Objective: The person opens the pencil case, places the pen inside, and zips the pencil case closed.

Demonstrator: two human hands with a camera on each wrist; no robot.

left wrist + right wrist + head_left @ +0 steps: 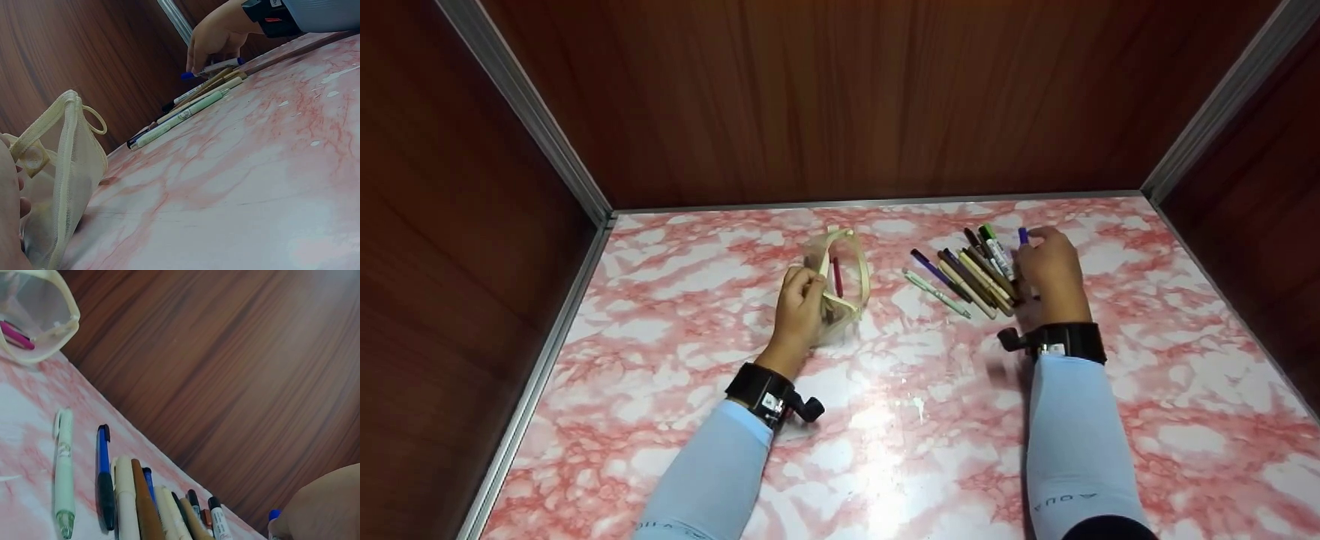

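Note:
My left hand (797,304) grips the near-left edge of a pale yellow mesh pencil pouch (865,279), whose mouth gapes toward the right. Inside it lies a dark pink pen (838,276), also visible in the right wrist view. Over at the right, my right hand (1051,264) pinches a white marker (220,66) with blue ends, just beyond the pen pile. Only its blue tip (274,514) shows in the right wrist view. Beside that hand lie several pens, among them a light green pen (64,469), a blue pen (104,472) and a green-capped marker (988,236).
The pens rest side by side on a red-and-white marbled table (885,420). A brown wood-grain panel (870,105) closes off the back, with metal-edged side panels (450,225) at left and right. Each wrist wears a black strap with a camera (810,409).

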